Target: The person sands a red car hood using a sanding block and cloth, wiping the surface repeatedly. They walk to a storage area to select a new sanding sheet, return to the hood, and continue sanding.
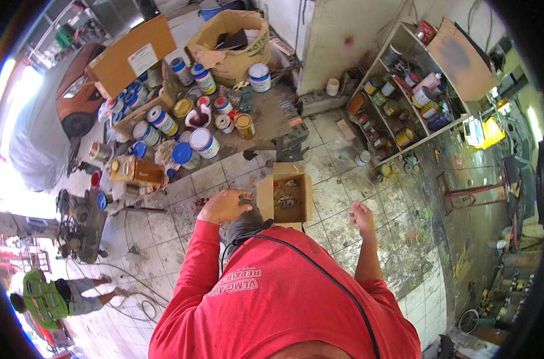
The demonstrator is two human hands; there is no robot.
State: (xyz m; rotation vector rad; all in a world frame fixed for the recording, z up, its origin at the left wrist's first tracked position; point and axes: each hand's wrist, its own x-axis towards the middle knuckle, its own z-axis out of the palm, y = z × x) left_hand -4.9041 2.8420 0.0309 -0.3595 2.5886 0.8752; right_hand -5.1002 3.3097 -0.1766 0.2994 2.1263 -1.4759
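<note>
My left hand lies on my dark-trousered knee, its fingers stretched toward an open cardboard box. The box stands on the floor in front of me, with crumpled scraps and a small red item inside. Off to the right, my right hand is raised above the tiles, apart from any large object. Its fingers curl together; anything between them is too small to make out.
Paint cans crowd a low table at the far left beside a large torn carton. A shelf unit with cans and bottles leans far right. Another person in green is at the left, near a compressor and hoses.
</note>
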